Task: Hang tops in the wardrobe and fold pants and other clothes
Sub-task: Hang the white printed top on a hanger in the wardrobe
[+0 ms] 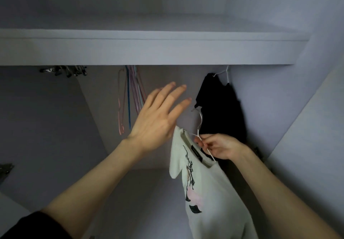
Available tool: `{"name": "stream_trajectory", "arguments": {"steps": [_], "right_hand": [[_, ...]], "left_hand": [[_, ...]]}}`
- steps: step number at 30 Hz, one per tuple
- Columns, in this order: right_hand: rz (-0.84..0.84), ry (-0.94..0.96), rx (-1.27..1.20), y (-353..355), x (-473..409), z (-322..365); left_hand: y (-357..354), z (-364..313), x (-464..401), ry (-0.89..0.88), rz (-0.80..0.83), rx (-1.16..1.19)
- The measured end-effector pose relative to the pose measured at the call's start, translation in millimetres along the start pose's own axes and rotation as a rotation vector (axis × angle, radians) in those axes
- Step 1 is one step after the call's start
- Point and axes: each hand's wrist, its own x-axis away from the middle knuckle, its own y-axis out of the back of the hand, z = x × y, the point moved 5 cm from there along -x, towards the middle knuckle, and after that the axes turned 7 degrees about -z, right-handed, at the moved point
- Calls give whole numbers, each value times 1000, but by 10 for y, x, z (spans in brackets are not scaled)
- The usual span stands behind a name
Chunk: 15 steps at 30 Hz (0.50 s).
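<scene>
A white T-shirt [210,192] with a pink and black print hangs on a thin white hanger [199,123] inside the wardrobe. My right hand [221,146] pinches the hanger at its neck, just above the shirt's collar. The hanger's hook points up, below the shelf and apart from the rail area. My left hand [158,116] is raised to the left of the shirt, fingers spread, holding nothing, its edge near the shirt's shoulder. A black top [221,108] hangs on another white hanger [224,74] at the right, behind the white shirt.
A thick white shelf [145,50] spans the wardrobe above the hanging space. Several empty pink and blue hangers [130,97] hang left of centre. Metal clips [63,70] sit at the upper left. A door hinge [5,170] shows at the left edge.
</scene>
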Motion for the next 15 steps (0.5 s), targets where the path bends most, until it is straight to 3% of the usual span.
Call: {"name": "stream_trajectory", "arguments": {"steps": [6,15], "right_hand": [[81,158,-238,-37,88,474],[118,362,-378,-55,-88,1097]], "left_hand": [[37,15,-439,-25,-109,-207],[-174,236,-623,22,-57,-414]]}}
